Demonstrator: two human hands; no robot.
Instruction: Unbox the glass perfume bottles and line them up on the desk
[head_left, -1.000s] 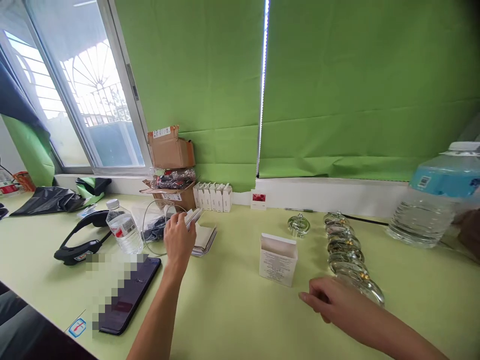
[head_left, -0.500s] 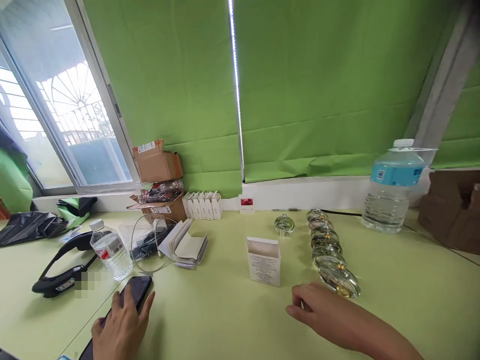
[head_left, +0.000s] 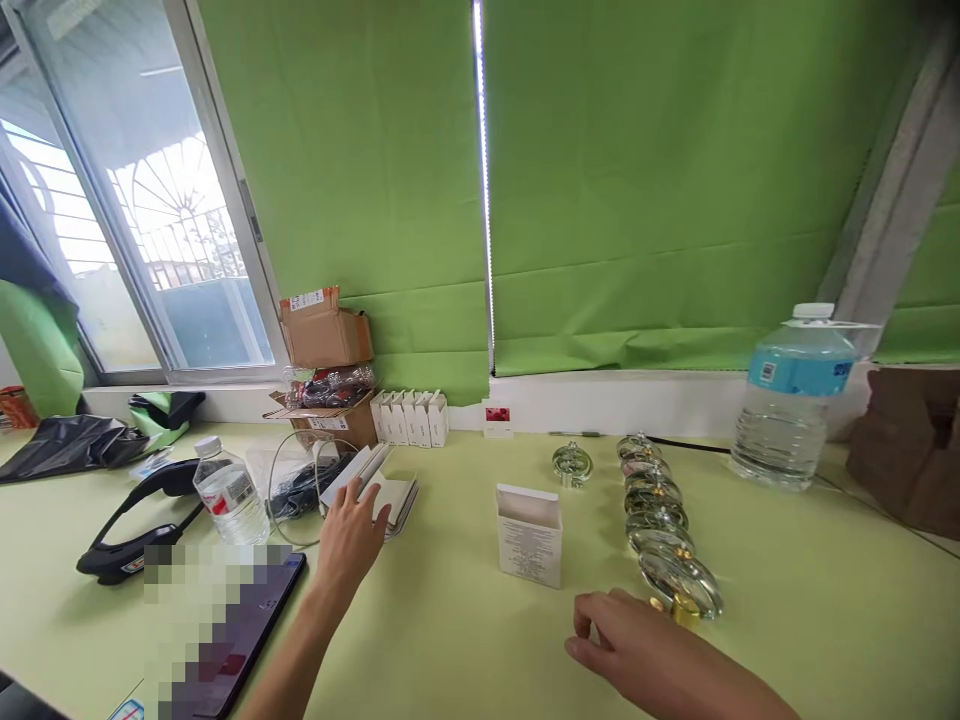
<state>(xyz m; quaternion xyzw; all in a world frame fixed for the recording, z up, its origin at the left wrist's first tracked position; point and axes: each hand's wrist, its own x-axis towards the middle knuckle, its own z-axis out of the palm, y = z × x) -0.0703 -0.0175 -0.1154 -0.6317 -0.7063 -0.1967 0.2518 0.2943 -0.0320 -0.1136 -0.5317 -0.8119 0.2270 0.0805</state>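
My left hand (head_left: 352, 540) reaches over a stack of folded white card pieces (head_left: 397, 500), its fingers stretched out and touching the near side of the stack; I see nothing gripped in it. Resting low over the table, my right hand (head_left: 622, 640) is loosely curled into a fist with nothing visible inside. Just beyond it stands an open-topped white carton (head_left: 529, 545) with small print on its front. A row of round glass bottles (head_left: 679, 578), like perfume bottles, runs away from me on the right. One more round bottle (head_left: 572, 463) stands apart behind the carton.
A phone (head_left: 262, 620) lies at front left, near a water bottle (head_left: 231, 497) and a black headset-like band (head_left: 135, 545). Small white cartons (head_left: 409, 420) line the back beside stacked cardboard boxes (head_left: 326, 335). A large water jug (head_left: 787, 400) stands back right.
My left hand has left the phone and moved forward and right to the folded white cards. My right hand stays curled in nearly the same place. The view has tilted slightly.
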